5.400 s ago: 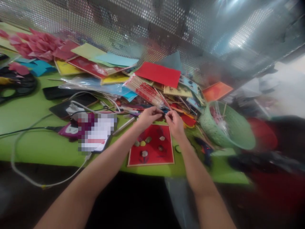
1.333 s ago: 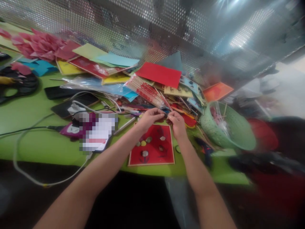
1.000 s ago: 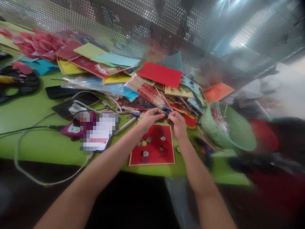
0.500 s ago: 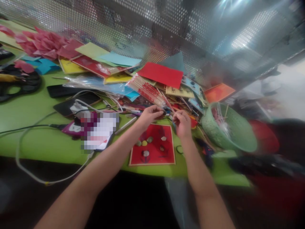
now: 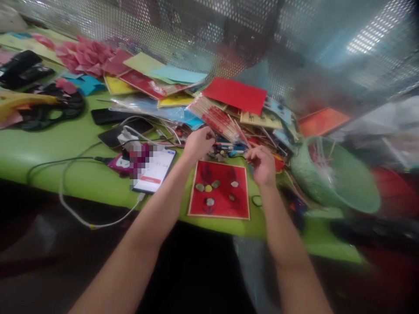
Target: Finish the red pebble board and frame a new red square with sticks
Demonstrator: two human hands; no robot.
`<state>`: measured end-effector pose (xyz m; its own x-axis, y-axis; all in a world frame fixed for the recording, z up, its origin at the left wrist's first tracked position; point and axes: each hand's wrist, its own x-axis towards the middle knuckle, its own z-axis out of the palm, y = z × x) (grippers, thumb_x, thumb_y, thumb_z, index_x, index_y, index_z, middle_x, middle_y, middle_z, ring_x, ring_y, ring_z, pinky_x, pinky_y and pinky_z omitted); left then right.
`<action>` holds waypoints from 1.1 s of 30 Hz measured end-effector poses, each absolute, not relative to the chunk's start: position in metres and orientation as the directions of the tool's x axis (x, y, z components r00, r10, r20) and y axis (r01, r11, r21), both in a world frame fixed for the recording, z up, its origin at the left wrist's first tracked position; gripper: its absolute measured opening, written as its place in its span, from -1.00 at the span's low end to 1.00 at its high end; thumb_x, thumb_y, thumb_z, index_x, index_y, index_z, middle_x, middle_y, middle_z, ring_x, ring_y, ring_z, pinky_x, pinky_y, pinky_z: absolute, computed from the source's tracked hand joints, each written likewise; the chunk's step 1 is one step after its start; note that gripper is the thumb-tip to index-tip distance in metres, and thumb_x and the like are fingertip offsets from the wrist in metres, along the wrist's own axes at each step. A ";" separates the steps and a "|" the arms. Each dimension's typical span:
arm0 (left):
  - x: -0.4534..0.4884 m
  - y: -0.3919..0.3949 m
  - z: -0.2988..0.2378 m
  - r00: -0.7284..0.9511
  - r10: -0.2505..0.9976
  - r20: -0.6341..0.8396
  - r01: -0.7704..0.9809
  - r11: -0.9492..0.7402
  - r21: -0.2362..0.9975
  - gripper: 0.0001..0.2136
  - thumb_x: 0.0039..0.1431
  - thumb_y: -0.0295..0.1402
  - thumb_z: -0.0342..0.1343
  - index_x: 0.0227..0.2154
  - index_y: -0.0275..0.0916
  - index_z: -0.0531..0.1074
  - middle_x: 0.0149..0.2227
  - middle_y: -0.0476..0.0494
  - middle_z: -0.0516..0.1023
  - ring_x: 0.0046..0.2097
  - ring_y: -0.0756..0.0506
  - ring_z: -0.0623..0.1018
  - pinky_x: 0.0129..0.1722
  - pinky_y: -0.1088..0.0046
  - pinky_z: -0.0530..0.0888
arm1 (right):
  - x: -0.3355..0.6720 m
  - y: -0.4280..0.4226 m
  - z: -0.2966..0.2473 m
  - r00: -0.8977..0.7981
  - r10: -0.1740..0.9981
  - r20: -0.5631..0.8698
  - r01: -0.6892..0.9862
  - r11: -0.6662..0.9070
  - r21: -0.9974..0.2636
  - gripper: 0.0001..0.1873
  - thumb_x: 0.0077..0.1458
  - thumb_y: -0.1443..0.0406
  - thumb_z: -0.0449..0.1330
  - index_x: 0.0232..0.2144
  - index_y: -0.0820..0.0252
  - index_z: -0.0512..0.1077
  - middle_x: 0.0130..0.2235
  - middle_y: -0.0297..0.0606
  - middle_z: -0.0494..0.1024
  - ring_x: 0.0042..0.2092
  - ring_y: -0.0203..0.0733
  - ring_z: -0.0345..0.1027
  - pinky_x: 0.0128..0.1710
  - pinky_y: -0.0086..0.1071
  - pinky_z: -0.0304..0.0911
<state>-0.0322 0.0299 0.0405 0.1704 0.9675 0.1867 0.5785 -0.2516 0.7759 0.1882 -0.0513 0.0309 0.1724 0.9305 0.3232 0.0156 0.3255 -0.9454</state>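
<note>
My left hand (image 5: 200,143) is over the near edge of the clutter, its fingers curled in. Whether anything is in them I cannot make out. Just right of its fingertips lie several small pebbles (image 5: 218,155). My right hand (image 5: 262,165) hovers above the table, right of the pebbles, with thumb and fingertips pressed together. What it pinches, if anything, is too small and blurred to name. Between my forearms a square red card (image 5: 240,208) with a pale border lies flat. On it sit several pebbles, among them a yellow one (image 5: 208,188), with dark drawn marks around them.
Wooden sticks with red wrapping (image 5: 216,115) and a red sheet (image 5: 234,94) lie behind my hands. At right stands a green basket (image 5: 347,183). A phone (image 5: 153,172), a purple power strip (image 5: 119,165) and cables are at left. Behind rises a perforated metal panel (image 5: 183,43).
The camera view has shifted. My left hand has drawn back left from near my right hand, its fingers curling downward and uncovering the pebbles. My right hand stays pinched beside the card.
</note>
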 end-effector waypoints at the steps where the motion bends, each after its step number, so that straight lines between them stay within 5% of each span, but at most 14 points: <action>1: -0.034 0.028 0.044 0.178 0.971 0.161 0.636 -0.239 0.734 -0.82 0.06 -0.40 0.11 -0.31 -0.17 0.59 -0.30 -0.10 0.64 -0.22 -0.16 0.55 -0.18 0.39 0.41 | 0.188 -0.051 0.031 0.171 0.928 0.330 0.009 0.334 -0.943 -0.73 0.11 0.22 0.19 -0.60 0.13 0.36 -0.48 -0.31 0.45 -0.42 -0.26 0.29 -0.43 -0.38 0.19; 10: -0.034 0.028 0.042 0.233 0.971 0.052 0.835 -0.227 0.501 -0.71 0.11 -0.36 0.08 -0.21 -0.11 0.67 -0.13 -0.21 0.69 -0.07 -0.29 0.62 -0.10 0.29 0.46 | 0.186 -0.052 0.036 0.212 0.900 0.382 -0.158 0.417 -0.895 -0.74 -0.12 0.34 0.28 -0.66 0.13 0.24 -0.54 -0.40 0.44 -0.48 -0.33 0.29 -0.46 -0.44 0.18; 18: -0.030 0.029 0.038 0.249 0.967 0.061 0.837 -0.246 0.489 -0.65 0.15 -0.42 0.02 -0.14 -0.13 0.67 -0.12 -0.25 0.69 -0.07 -0.32 0.61 -0.11 0.23 0.45 | 0.186 -0.051 0.034 0.184 0.952 0.244 -0.208 0.280 -0.937 -0.76 -0.18 0.37 0.28 -0.53 0.09 0.23 -0.57 -0.48 0.39 -0.54 -0.36 0.26 -0.54 -0.49 0.15; 23: -0.014 0.020 0.030 0.365 0.895 0.258 0.715 -0.447 0.538 -0.72 0.21 -0.39 0.04 -0.16 -0.17 0.64 -0.11 -0.19 0.65 -0.06 -0.21 0.57 -0.11 0.33 0.42 | 0.184 -0.051 0.036 0.134 0.979 0.151 -0.265 0.182 -0.947 -0.72 -0.09 0.25 0.29 -0.58 0.11 0.21 -0.51 -0.43 0.43 -0.51 -0.37 0.22 -0.43 -0.45 0.30; 27: -0.001 0.011 0.021 0.569 0.773 0.279 0.650 -0.632 0.423 -0.76 0.17 -0.46 0.07 -0.22 -0.23 0.63 -0.15 -0.22 0.60 -0.03 -0.21 0.49 -0.11 0.30 0.39 | 0.185 -0.051 0.034 0.160 0.982 0.099 -0.259 0.139 -0.956 -0.66 -0.04 0.23 0.27 -0.63 0.11 0.16 -0.53 -0.42 0.42 -0.53 -0.36 0.21 -0.46 -0.45 0.28; 33: 0.005 0.009 0.015 0.589 0.764 0.264 0.703 -0.646 0.298 -0.76 0.26 -0.42 0.04 -0.18 -0.24 0.62 -0.15 -0.24 0.57 -0.02 -0.26 0.45 -0.21 0.24 0.34 | 0.186 -0.051 0.034 0.122 0.985 0.125 -0.229 0.150 -0.962 -0.81 -0.08 0.26 0.17 -0.63 0.11 0.24 -0.53 -0.36 0.45 -0.48 -0.30 0.26 -0.48 -0.44 0.21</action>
